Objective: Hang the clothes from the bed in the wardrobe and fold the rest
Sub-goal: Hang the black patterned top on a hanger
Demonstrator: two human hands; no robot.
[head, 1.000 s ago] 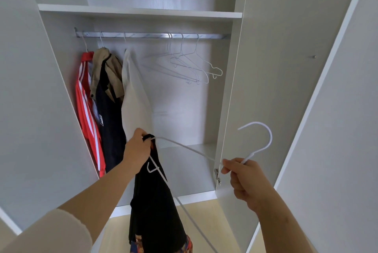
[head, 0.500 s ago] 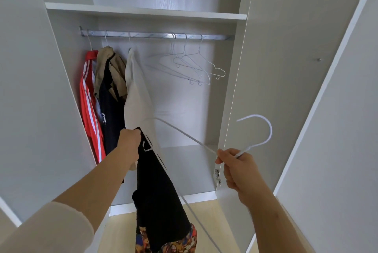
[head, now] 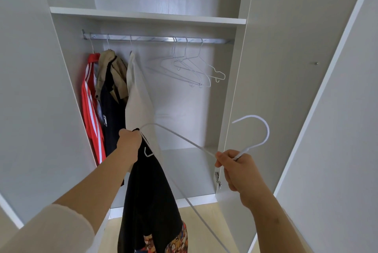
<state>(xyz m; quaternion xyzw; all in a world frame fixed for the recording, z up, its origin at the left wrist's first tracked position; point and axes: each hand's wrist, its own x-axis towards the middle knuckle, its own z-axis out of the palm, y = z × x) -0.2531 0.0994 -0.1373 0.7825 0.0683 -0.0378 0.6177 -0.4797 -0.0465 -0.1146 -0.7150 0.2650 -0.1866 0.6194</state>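
I stand at the open wardrobe (head: 143, 15). My left hand (head: 129, 140) grips the top of a black garment (head: 149, 201) with a coloured print at its hem, which hangs down from the hand at one end of a white wire hanger (head: 255, 128). My right hand (head: 235, 166) pinches that hanger at the base of its hook, and the hook points up towards the rail (head: 157, 38). The hanger's lower bar slants down past the garment.
On the rail's left hang a red striped jacket (head: 90, 109), a dark and beige garment (head: 112, 93) and a white one (head: 137, 99). Three empty white hangers (head: 194, 68) hang at the rail's right. Open doors (head: 337, 109) flank me on both sides.
Both hands have risen a little towards the rail, carrying the hanger and the black garment upward. The garment's top has slid onto the hanger's left end.
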